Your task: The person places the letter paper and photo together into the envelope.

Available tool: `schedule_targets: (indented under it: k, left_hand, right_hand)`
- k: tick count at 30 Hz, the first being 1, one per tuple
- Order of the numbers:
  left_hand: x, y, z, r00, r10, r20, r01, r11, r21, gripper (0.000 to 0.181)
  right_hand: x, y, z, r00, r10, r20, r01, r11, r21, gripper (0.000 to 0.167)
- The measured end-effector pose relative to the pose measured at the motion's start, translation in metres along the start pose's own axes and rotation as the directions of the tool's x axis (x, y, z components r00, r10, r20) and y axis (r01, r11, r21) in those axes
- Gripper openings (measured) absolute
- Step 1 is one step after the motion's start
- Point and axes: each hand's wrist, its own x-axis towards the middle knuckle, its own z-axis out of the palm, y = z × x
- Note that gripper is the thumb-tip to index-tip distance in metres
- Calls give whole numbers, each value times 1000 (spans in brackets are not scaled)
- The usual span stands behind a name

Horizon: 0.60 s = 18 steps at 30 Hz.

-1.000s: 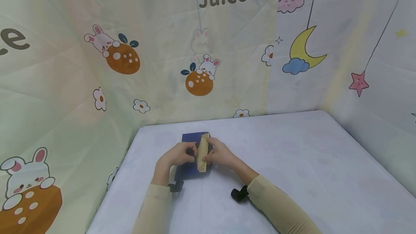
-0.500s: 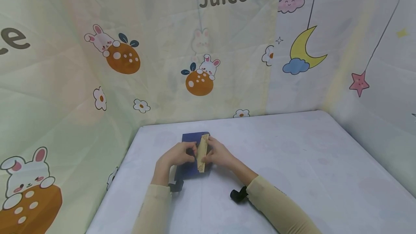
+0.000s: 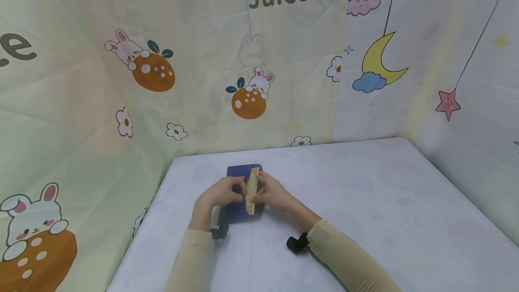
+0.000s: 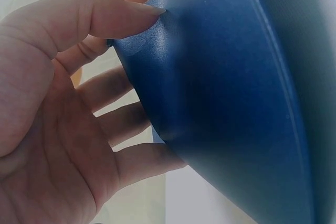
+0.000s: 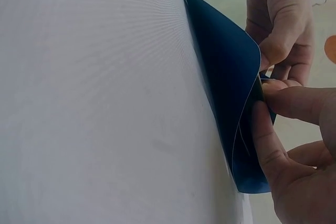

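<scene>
A thin, flexible dark blue cover (image 3: pixel 235 213) lies at the middle of the table, its surface bowed upward in both wrist views. Along its right side in the head view stands a narrow cream strip (image 3: pixel 252 191) with brown ornament at its ends. My left hand (image 3: pixel 222 192) pinches the edge of the blue cover (image 4: pixel 220 87), thumb on the near face and the other fingers behind it. The right hand (image 3: pixel 276 191) pinches the cream strip between thumb and fingers. In the right wrist view, right fingertips (image 5: pixel 262 116) reach inside the curled blue sheet, partly hiding the strip.
The white-covered table (image 3: pixel 344 211) spreads to the right and in front of the hands. Printed cloth walls (image 3: pixel 202 57) with rabbits and flowers stand behind and at both sides. Black wrist cameras (image 3: pixel 298 243) hang under the sleeves.
The cream strip has turned slightly and looks narrower in the head view. My right hand has shifted a little to the left; the left hand stays nearly still.
</scene>
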Motion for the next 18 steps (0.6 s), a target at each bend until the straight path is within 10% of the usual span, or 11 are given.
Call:
schedule_targets:
  k: [18]
  left_hand:
    - [-1, 1, 1, 1000, -5, 5, 6, 1000, -12, 21]
  right_hand:
    - [0, 0, 3, 999, -19, 41, 18, 999, 28, 94]
